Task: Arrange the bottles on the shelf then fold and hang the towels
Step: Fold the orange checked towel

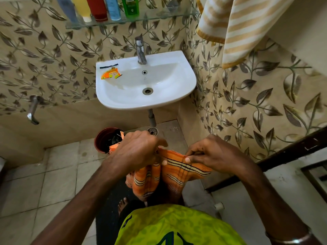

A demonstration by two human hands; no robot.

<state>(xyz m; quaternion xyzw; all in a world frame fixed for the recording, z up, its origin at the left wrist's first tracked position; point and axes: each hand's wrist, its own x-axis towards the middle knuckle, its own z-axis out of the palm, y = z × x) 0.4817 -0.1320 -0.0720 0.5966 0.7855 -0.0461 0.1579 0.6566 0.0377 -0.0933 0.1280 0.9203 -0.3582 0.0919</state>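
a: so where's the orange towel (pixel 178 171)?
b: near, below the sink (pixel 177 96), hanging between both hands.
a: grips?
b: left hand (pixel 136 149) fisted round its bunched edge, right hand (pixel 210 152) pinching the top hem. bottles (pixel 99 7) line the glass shelf (pixel 132 21) far up, striped towel (pixel 235 27) hanging far right.

White sink (pixel 184 75) hanging on the leaf-patterned wall, tap (pixel 141 50) standing at its back rim; orange sachet (pixel 111 74) lying on its left ledge; brown bin (pixel 104 138) sitting on the floor below; floor drain (pixel 152 131) showing beside it
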